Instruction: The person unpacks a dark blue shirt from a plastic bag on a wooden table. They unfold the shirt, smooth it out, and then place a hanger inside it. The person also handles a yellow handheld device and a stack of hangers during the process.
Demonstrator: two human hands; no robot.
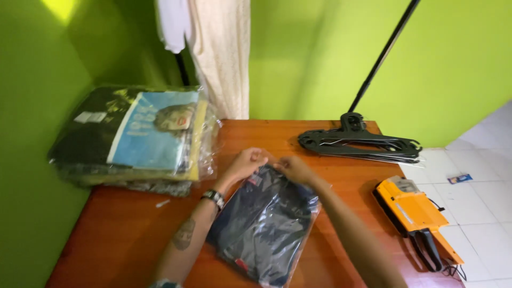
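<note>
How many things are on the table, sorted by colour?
Dark: 2, the dark folded garment in a clear plastic bag that both hands hold, and the bundle of black plastic hangers.
Orange: 1, the orange price-label gun.
Mixed colours: 1, the stack of bagged folded clothes.
Total: 4

Dark navy bagged garment (pixel 264 226), orange tagging gun (pixel 413 210)

Green walls (pixel 320 58), seemingly white-tiled floor (pixel 480 176)
</note>
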